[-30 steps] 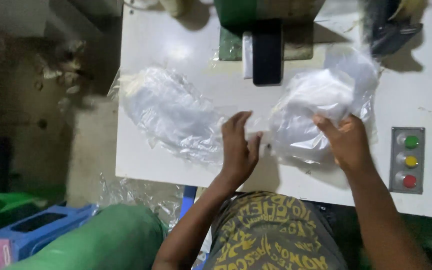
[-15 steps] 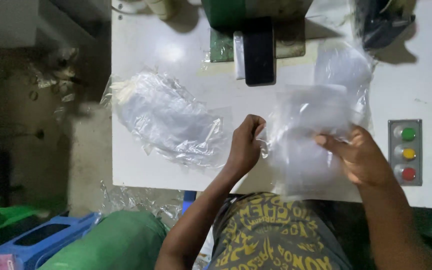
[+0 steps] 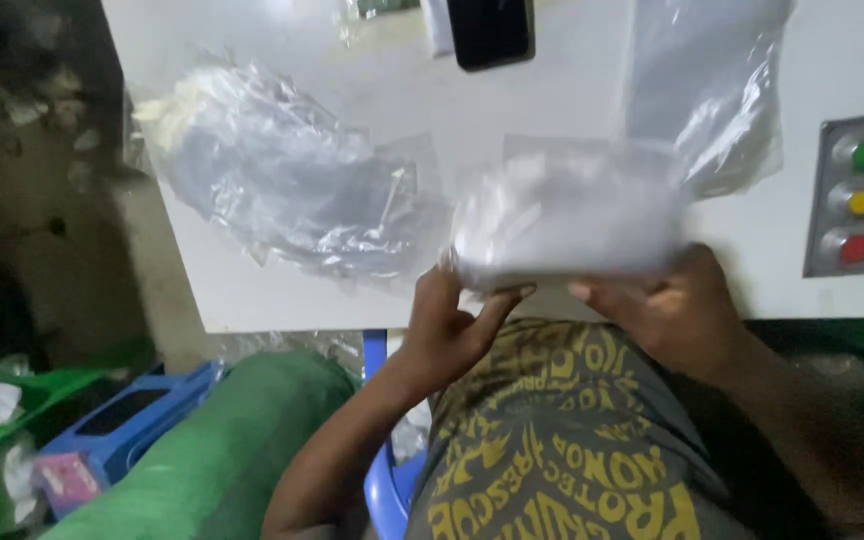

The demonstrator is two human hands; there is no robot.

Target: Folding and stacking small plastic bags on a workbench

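Plastic bag (image 3: 572, 215), clear and filled with something pale, sits in both hands at the near edge of the white table (image 3: 252, 300), lifted just above the person's lap. Biggest thing in view is that table, running the width of the picture, and on its left half lies a crumpled heap of clear bags (image 3: 282, 180), well apart from the hands and untouched. Up at the right, another clear sheet of plastic (image 3: 712, 90) lies flat near the grey control panel (image 3: 852, 195) with its green, yellow and red buttons. A black block of machine (image 3: 492, 30) pokes in at the top edge.

Down to the hands now. Left hand (image 3: 452, 325) pinches the bag's lower left corner, thumb and fingers closed on the film. Right hand (image 3: 667, 310) grips the lower right side, fingers curled under it. The bag is blurred, so whether its mouth is open or sealed I cannot tell.

My read on progress: one bag is in hand and looks filled, the heap on the left looks like stock waiting, and nothing visible counts as a finished stack, so plenty appears left. Under the table, a blue crate (image 3: 122, 430) and a green crate (image 3: 2, 450) sit on the floor.
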